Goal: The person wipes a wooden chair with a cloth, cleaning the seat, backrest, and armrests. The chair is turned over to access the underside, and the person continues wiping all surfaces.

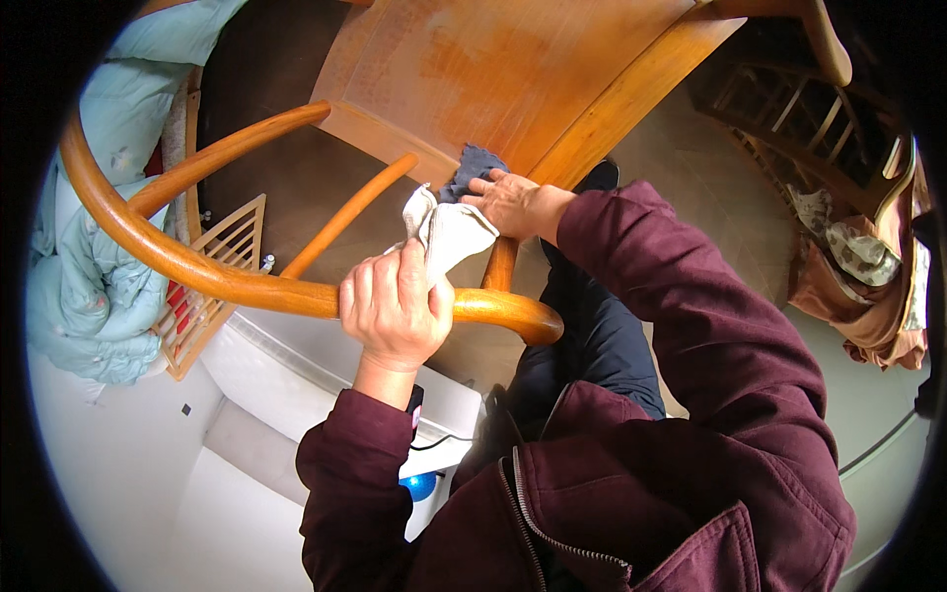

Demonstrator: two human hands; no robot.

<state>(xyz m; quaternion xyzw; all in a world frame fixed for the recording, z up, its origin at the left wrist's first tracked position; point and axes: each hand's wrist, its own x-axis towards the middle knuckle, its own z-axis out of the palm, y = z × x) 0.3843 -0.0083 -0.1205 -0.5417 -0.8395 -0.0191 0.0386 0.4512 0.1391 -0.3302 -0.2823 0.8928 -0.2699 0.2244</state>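
Note:
A wooden armchair (518, 81) with a curved rail (244, 285) fills the upper and left part of the head view. My left hand (396, 307) is wrapped around the rail and a white cloth (455, 240), whose loose part sticks up past the fingers. On the near corner of the seat, my right hand (507, 200) presses a dark blue-grey cloth (473, 170), with the fingers spread over its edge. The seat surface looks streaked, with duller and shinier patches. Part of the dark cloth is hidden under the right hand.
Light blue bedding (118, 274) lies at the left, near a slatted wooden rack (214, 288). A white padded piece of furniture (296, 377) stands below the rail. At the right are a dark wooden frame (814, 133) and a heap of brown and patterned fabric (851, 288).

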